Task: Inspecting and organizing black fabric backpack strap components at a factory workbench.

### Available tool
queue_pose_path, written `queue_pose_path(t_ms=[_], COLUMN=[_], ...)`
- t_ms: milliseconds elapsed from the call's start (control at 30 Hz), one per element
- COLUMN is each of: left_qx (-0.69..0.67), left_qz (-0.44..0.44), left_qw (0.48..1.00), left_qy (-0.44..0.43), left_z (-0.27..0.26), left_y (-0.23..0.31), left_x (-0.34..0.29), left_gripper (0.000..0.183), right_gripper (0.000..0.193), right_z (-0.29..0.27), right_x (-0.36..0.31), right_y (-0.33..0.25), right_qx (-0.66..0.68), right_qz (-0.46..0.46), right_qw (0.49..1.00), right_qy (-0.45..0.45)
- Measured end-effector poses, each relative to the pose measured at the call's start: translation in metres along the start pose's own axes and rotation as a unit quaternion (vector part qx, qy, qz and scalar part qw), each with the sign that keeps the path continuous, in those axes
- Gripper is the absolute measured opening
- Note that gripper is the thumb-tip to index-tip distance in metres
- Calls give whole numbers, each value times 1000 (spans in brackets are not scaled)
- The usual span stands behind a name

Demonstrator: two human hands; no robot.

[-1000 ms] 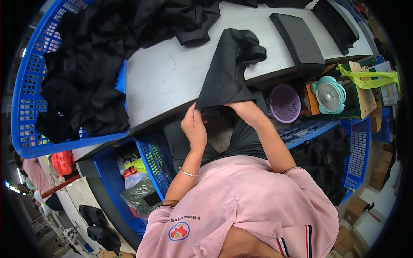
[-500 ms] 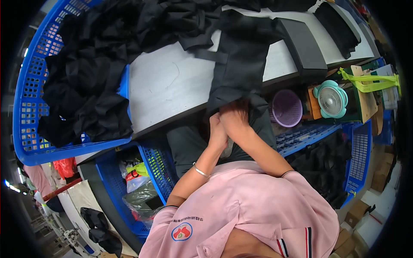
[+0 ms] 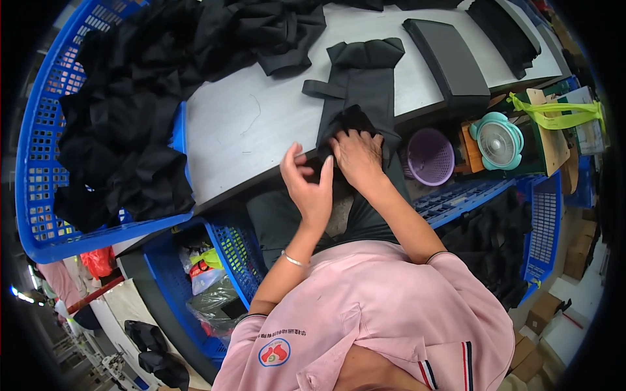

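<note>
A black sewn cloth piece (image 3: 362, 88) lies lengthwise over the table's near edge, with a short strap (image 3: 315, 88) sticking out from its left side. Its near end is bunched up, showing a darker fold (image 3: 352, 120). My right hand (image 3: 358, 159) grips this near end, fingertips curled on the fold; its thumb is hard to make out. Just to the left, my left hand (image 3: 308, 186) is open and holds nothing, its thumb and fingers apart in front of the table edge.
A blue basket (image 3: 39, 189) heaped with black cloth (image 3: 130, 130) stands left on the grey table (image 3: 222, 140). Dark padded blocks (image 3: 450, 62) lie at the right. Beside my legs are a purple bin (image 3: 429, 156), a teal fan (image 3: 499, 142) and more blue baskets (image 3: 544, 228).
My hands, together at the cloth's near end before, are now apart: the left has come away leftward and opened. The cloth piece's far end has drawn nearer, and its near end is folded up.
</note>
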State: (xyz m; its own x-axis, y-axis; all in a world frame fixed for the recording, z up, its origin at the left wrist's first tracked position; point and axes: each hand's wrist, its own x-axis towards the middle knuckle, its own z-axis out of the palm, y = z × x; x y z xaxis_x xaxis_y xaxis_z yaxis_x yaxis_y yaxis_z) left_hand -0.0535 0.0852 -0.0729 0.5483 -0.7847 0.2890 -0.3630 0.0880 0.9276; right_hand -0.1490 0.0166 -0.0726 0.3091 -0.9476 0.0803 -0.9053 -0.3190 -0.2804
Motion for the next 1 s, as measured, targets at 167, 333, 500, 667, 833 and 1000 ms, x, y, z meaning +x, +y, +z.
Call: queue_pose_path(t_ms=[167, 333, 500, 667, 833, 1000], left_qx=[37, 48, 153, 124, 75, 14], left_qz=[56, 40, 213, 352, 390, 207], left_qw=[994, 996, 962, 908, 878, 955], left_qy=[-84, -63, -71, -190, -268, -213], left_z=[8, -25, -10, 37, 51, 2], left_y=[-1, -9, 0, 39, 44, 28], left_x=[32, 55, 47, 58, 53, 36], left_gripper=[25, 37, 44, 40, 25, 10], right_gripper=[26, 35, 30, 28, 30, 33], right_z=[2, 4, 13, 13, 7, 14], right_x=[-9, 0, 1, -8, -3, -1], right_y=[-3, 31, 31, 17, 50, 68], right_qx=[-6, 118, 80, 14, 126, 164], right_qz=[-65, -167, -120, -94, -167, -199], right_qw=[996, 975, 988, 995, 976, 959], right_qy=[-56, 89, 58, 16, -52, -117])
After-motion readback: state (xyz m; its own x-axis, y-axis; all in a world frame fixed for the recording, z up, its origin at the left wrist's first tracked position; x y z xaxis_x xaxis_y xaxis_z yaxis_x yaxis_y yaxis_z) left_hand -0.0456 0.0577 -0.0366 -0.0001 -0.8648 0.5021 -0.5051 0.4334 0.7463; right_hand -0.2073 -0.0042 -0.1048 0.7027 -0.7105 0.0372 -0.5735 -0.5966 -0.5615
